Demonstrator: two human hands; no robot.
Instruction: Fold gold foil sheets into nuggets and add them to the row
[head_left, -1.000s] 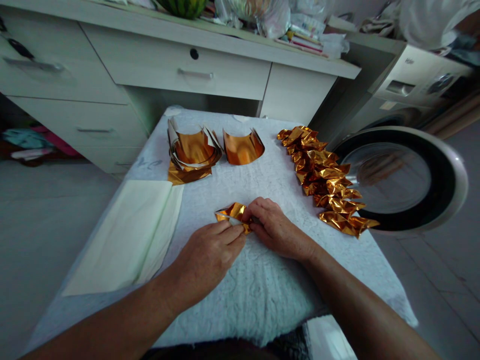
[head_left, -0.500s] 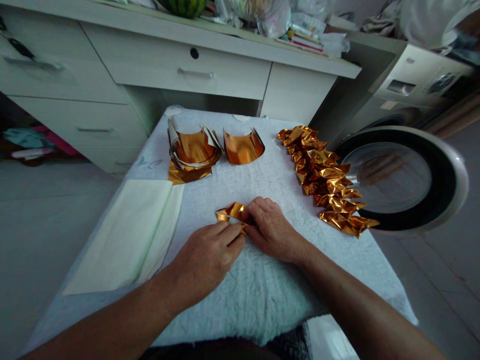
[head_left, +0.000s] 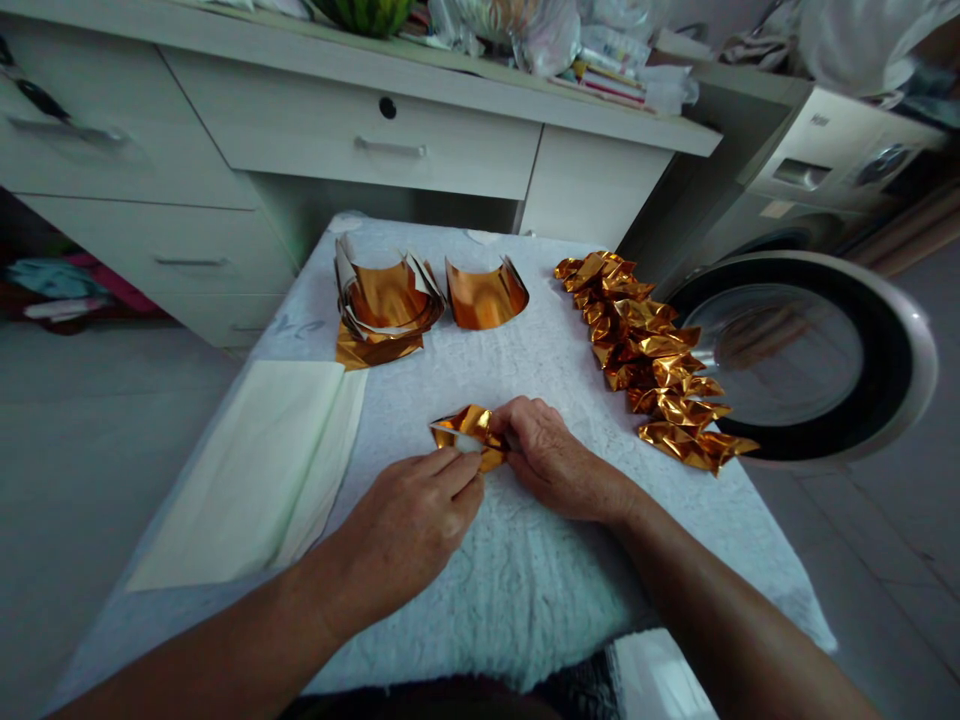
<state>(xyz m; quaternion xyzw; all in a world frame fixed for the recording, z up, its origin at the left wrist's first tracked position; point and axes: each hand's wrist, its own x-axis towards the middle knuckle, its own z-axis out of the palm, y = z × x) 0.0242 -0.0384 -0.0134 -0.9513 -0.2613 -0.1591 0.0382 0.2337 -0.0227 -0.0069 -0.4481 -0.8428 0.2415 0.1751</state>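
Between my hands, over the middle of the cloth-covered table, is a partly folded piece of gold foil paper. A pale inner side shows along its opening. My left hand pinches its near edge with thumb and fingers. At its right end, my right hand grips the foil, fingertips curled and partly hidden. To the right lies a row of folded gold foil pieces, overlapping one another. Beyond my hands stand a stack of curled gold sheets and a single curled gold sheet.
Cream paper sheets lie on the table's left side. A white desk with drawers stands behind, carrying a watermelon and plastic bags. The open round door of a washing machine reaches close to the table's right edge.
My right hand has shifted slightly right, uncovering more of the foil's right end. My left hand has drawn slightly left and down. The other foil pieces have stayed put.
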